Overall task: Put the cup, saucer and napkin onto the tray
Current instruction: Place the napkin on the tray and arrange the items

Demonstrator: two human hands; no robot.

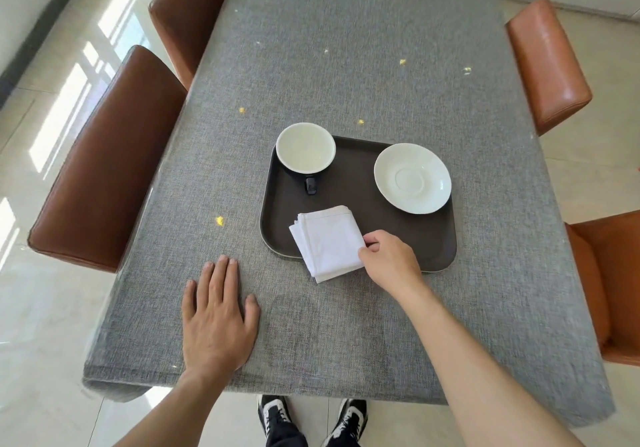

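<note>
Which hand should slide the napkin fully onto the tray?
The right hand: its fingers already pinch the napkin, which overhangs the near rim of the tray. The left hand lies flat on the table, apart from it.

A folded white napkin (327, 243) was pinched at its edge by the right hand (389, 259), overlapping the dark tray's (363, 183) near rim; cup (305, 147) and saucer (412, 178) sat aboard, while the left hand (218, 318) was laid flat on the desk (346, 48).

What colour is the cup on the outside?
The cup is black outside, with a black handle, and white inside. The head view shows it.
</note>
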